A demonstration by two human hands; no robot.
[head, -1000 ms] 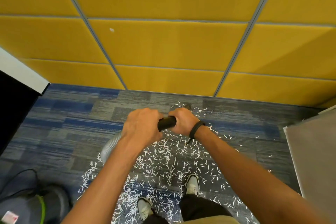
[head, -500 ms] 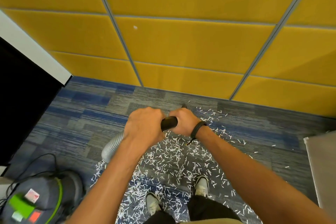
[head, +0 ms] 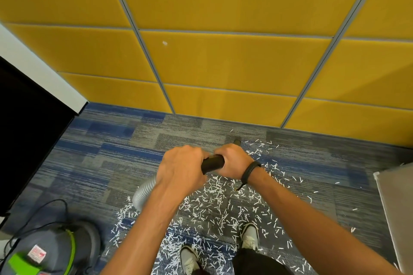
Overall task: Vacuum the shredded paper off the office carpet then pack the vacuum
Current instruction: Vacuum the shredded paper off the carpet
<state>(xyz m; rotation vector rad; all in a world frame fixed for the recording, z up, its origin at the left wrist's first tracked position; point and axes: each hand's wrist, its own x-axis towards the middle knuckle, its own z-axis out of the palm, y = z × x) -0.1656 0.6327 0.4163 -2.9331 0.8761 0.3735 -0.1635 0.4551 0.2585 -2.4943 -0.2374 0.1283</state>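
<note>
Both hands grip the black vacuum wand (head: 212,162). My left hand (head: 181,169) holds its rear end, where the ribbed grey hose (head: 144,193) joins. My right hand (head: 232,161) holds it further forward, with a black band on the wrist. The nozzle tip (head: 237,141) shows just beyond my right hand, low over the carpet. White shredded paper (head: 214,205) lies scattered on the blue-grey carpet (head: 116,158) under my arms and around my shoes. The grey and green vacuum body (head: 48,252) sits at the lower left.
A yellow panelled wall (head: 223,56) closes off the floor ahead. A dark desk with a white edge (head: 33,118) stands at the left. A grey panel (head: 395,212) stands at the right edge. Black cables (head: 44,210) loop by the vacuum body.
The view has swung left and down, bringing more of the vacuum body and the dark desk into view. Both hands keep their hold on the wand.
</note>
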